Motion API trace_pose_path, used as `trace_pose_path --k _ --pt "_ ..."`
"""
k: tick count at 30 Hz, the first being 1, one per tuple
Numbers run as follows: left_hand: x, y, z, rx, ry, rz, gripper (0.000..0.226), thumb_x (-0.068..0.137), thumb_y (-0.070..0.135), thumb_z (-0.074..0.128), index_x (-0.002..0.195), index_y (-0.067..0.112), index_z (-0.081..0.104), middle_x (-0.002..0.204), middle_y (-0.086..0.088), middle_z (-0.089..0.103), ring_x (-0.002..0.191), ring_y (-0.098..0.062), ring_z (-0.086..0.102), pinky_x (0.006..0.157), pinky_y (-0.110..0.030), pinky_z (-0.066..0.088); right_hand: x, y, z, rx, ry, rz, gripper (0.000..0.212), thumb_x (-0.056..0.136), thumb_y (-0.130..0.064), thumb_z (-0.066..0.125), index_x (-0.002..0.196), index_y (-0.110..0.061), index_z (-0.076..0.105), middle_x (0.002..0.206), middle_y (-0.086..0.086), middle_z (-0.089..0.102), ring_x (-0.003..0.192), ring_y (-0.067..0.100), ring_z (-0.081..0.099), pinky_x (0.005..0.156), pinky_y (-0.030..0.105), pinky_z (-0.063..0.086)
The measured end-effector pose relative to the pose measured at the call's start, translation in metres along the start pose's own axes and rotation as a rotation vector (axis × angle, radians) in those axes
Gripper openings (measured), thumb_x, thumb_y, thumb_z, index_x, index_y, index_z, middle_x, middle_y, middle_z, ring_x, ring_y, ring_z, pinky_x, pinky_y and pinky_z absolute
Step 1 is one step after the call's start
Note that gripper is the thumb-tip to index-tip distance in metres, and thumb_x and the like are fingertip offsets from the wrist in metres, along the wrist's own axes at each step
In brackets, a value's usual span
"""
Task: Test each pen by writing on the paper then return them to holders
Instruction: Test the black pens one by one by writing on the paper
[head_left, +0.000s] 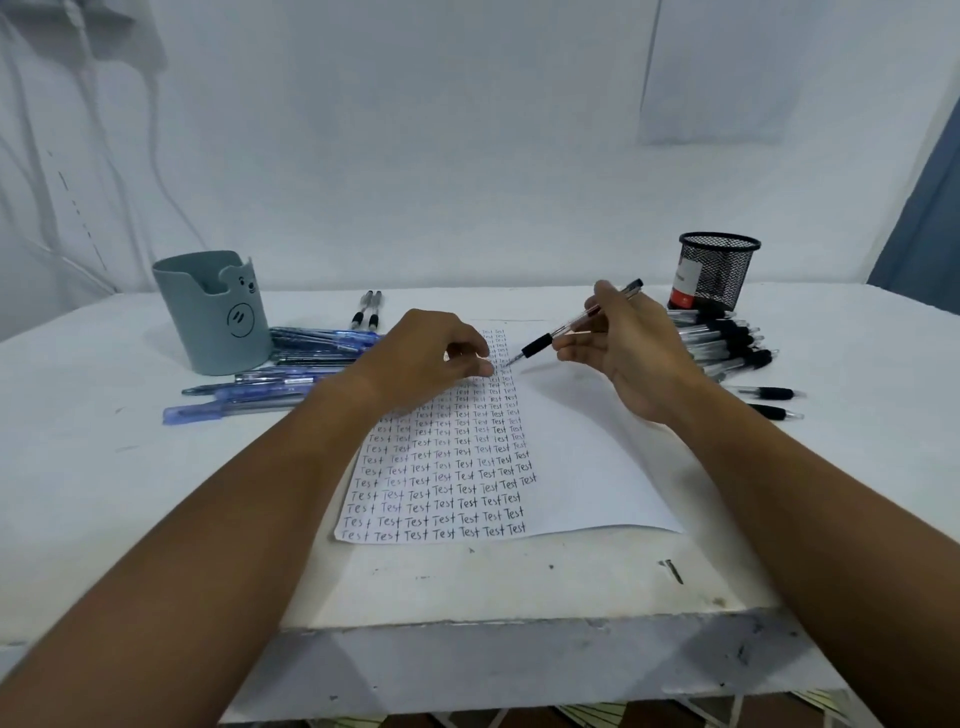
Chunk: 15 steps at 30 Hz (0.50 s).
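Observation:
A white sheet of paper covered with rows of the word "Test" lies in the middle of the table. My right hand grips a clear pen with a black grip, its tip just above the paper's upper part. My left hand rests on the paper with fingers curled, holding it down near the pen tip. A grey bear-face holder stands at the back left. A black mesh holder stands at the back right.
Several blue pens lie beside the grey holder. A heap of black pens lies by the mesh holder, two more nearer me. Two black pens lie at the back centre. The table's front edge is close.

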<state>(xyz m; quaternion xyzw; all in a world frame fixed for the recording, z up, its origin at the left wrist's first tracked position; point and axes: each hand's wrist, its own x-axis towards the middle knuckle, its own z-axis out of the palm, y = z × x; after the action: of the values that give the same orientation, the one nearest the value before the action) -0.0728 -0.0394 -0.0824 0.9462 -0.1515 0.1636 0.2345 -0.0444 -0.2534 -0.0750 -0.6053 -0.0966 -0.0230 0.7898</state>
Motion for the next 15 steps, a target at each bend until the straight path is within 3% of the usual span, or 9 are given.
trace_pose_path --k 7,15 --pt "-0.001 0.007 0.003 0.005 0.035 0.047 0.030 0.086 0.041 0.068 0.105 0.018 0.072 0.096 0.002 0.067 0.086 -0.006 0.057 0.078 -0.021 0.045 -0.002 0.000 -0.007 -0.164 0.026 -0.119 0.021 0.097 -0.026 0.059 0.086 -0.008 0.060 0.076 0.006 0.063 0.057 0.013 0.059 0.051 0.024 0.045" --pt "0.002 0.011 0.010 -0.015 0.052 0.072 0.021 0.090 0.038 0.065 0.096 0.020 0.073 0.088 0.009 0.064 0.080 0.003 0.054 0.068 -0.004 0.036 -0.005 0.001 -0.005 -0.187 0.022 -0.104 0.023 0.094 -0.029 0.063 0.086 -0.008 0.062 0.078 0.005 0.066 0.058 0.010 0.052 0.053 0.025 0.042"
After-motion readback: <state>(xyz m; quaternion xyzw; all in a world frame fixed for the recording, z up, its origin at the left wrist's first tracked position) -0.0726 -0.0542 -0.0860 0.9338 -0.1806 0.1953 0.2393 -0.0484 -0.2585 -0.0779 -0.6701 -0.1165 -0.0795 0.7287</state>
